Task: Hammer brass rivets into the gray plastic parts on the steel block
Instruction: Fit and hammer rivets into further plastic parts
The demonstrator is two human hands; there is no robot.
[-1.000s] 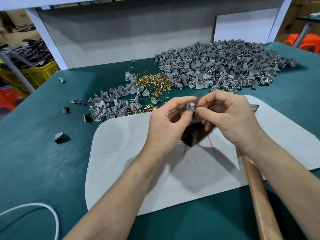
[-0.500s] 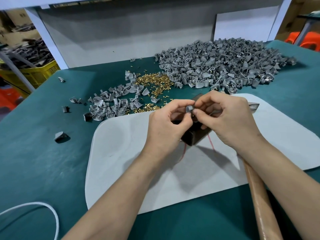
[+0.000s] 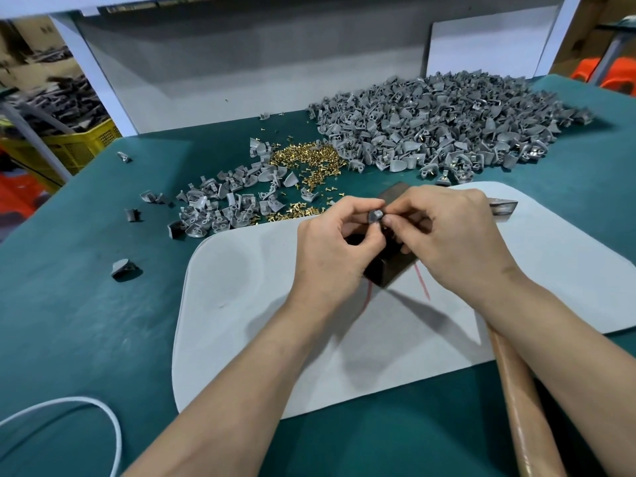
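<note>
My left hand (image 3: 335, 246) and my right hand (image 3: 457, 242) meet just above the dark steel block (image 3: 390, 271). Together they pinch one small gray plastic part (image 3: 374, 215) between thumbs and fingertips. No rivet shows at the fingertips. The hands hide most of the block, which stands on a white mat (image 3: 241, 304). A hammer lies under my right forearm, its wooden handle (image 3: 519, 390) near me and its steel head (image 3: 503, 208) beyond my right hand. Loose brass rivets (image 3: 309, 160) lie in a heap behind the mat.
A large pile of gray parts (image 3: 447, 122) fills the back right of the green table. A smaller pile (image 3: 220, 208) lies left of the rivets, with stray parts (image 3: 122, 268) further left. A white cable (image 3: 86, 407) loops at the front left. A yellow crate (image 3: 81, 146) stands off the table's left.
Both hands have sunk a little toward the steel block, still holding the gray part between them. The fingertips have closed tighter around it.
</note>
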